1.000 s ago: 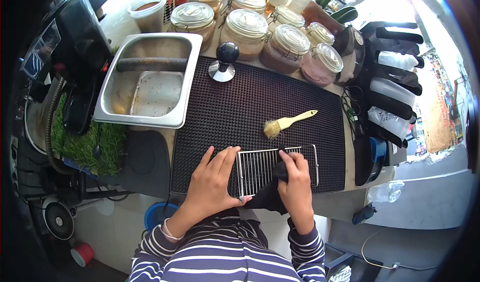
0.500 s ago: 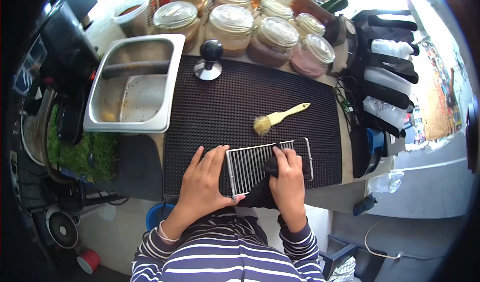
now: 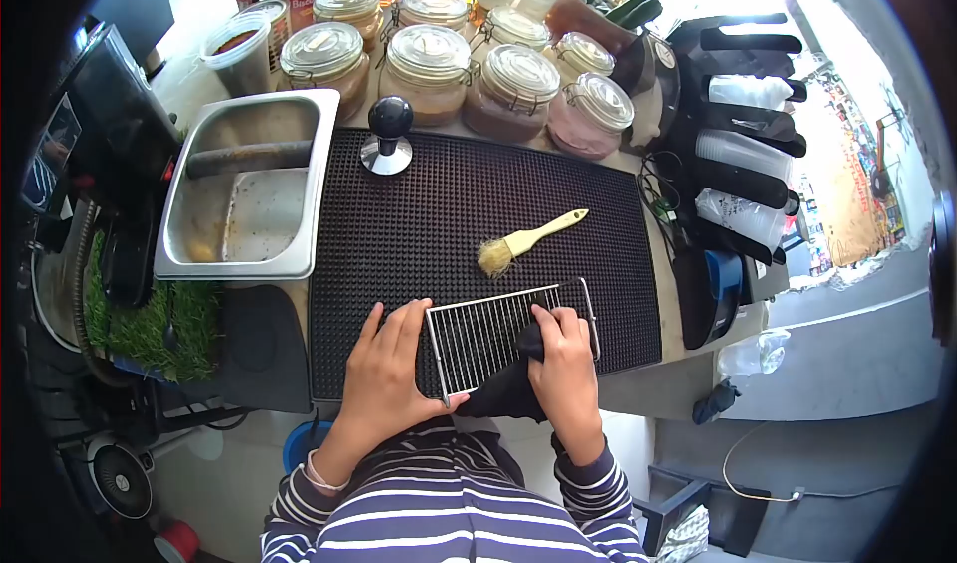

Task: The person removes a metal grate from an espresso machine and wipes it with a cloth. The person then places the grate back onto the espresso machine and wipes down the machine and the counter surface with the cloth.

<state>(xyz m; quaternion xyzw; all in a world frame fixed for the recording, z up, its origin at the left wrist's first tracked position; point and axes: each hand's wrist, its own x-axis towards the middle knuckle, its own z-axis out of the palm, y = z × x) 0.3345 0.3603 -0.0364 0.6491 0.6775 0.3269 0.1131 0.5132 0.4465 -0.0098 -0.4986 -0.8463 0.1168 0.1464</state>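
A metal wire rack [image 3: 478,339] lies at the front edge of a black studded mat [image 3: 429,229]. My left hand [image 3: 387,364] grips the rack's left end, thumb at the near corner and fingers at the far one. My right hand [image 3: 564,369] is closed on a black cloth [image 3: 508,388] and presses it against the rack's right part; the cloth hangs over the near edge. Beyond the rack lies a brush [image 3: 528,241] with a pale handle and bristles. A tamper [image 3: 389,136] with a black knob stands near the mat's far left corner.
At left is a steel bin [image 3: 244,189] with a crossbar, beside a dark machine [image 3: 115,134] and artificial grass [image 3: 164,334]. Several lidded glass jars [image 3: 429,69] line the back. A black rack of cups [image 3: 743,149] stands at right.
The view has shifted, so the counter and its objects appear further left. My right hand stays on the cloth at the rack's right part; my left hand keeps its grip.
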